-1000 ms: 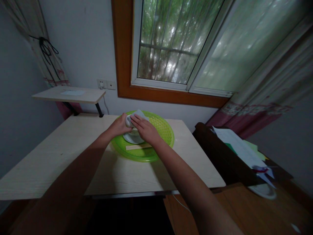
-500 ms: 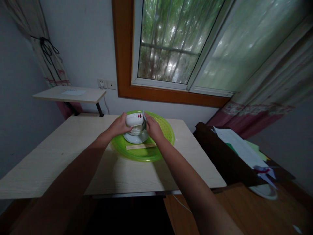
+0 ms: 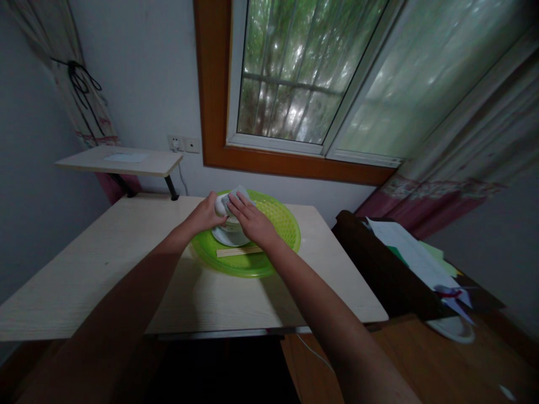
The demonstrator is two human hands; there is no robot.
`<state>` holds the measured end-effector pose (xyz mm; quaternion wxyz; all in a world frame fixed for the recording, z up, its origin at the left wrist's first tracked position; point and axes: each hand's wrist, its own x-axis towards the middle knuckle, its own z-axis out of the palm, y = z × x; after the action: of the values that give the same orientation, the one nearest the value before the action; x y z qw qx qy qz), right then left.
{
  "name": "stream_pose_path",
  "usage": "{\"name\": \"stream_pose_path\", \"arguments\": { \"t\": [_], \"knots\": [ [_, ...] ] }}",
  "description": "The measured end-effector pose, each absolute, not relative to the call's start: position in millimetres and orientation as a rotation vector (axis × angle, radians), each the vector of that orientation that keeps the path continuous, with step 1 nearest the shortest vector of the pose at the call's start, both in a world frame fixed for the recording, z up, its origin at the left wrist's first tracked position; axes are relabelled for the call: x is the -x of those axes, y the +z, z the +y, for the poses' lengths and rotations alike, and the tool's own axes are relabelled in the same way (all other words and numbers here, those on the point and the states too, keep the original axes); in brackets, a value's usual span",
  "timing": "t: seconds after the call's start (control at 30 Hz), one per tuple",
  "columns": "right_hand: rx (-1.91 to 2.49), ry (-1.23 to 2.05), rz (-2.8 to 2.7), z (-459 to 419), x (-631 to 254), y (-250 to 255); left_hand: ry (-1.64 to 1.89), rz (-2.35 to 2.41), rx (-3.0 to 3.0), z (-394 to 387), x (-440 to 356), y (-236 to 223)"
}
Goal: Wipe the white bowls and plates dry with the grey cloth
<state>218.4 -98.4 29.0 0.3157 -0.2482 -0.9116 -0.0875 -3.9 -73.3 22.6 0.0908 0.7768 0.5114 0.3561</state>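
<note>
My left hand (image 3: pixel 203 215) grips the left side of a white bowl (image 3: pixel 219 206), which is tilted above the green basket lid or tray (image 3: pixel 248 272). With flat fingers, my right hand (image 3: pixel 255 225) presses a pale grey cloth (image 3: pixel 241 192) against the bowl's right side. Part of the bowl is hidden by the cloth and fingers. Below it, another white bowl (image 3: pixel 231 226) shows partly, above a white plate (image 3: pixel 225 237) on the green tray. Several wooden chopsticks (image 3: pixel 236 252) lie at the tray's front, partly behind my right wrist.
The tray rests on a pale wooden table (image 3: pixel 126 269). A small raised shelf (image 3: pixel 143 164) with a paper stands at the back left. Behind are a wall and a window (image 3: pixel 290 84). To the right, papers (image 3: pixel 404 247) lie on a dark brown piece of furniture.
My right hand and the cloth have moved from the bowl's right edge back over its surface, covering the red marking. My left hand keeps its grip on the bowl.
</note>
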Motion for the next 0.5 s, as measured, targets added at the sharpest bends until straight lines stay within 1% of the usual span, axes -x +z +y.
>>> {"name": "stream_pose_path", "arguments": {
  "t": [0.13, 0.23, 0.5],
  "knots": [
    [0.579, -0.265, -2.453, -101, -217, 31, 1.076, 1.501, -2.296, -73, 4, 23],
    [0.622, -0.226, -2.4, -97, -216, 28, 1.107, 1.503, -2.273, -73, 4, 23],
    [0.913, 0.067, -2.097, -74, -229, 12, 1.111, 1.557, -2.251, -72, 6, 22]
  ]
}}
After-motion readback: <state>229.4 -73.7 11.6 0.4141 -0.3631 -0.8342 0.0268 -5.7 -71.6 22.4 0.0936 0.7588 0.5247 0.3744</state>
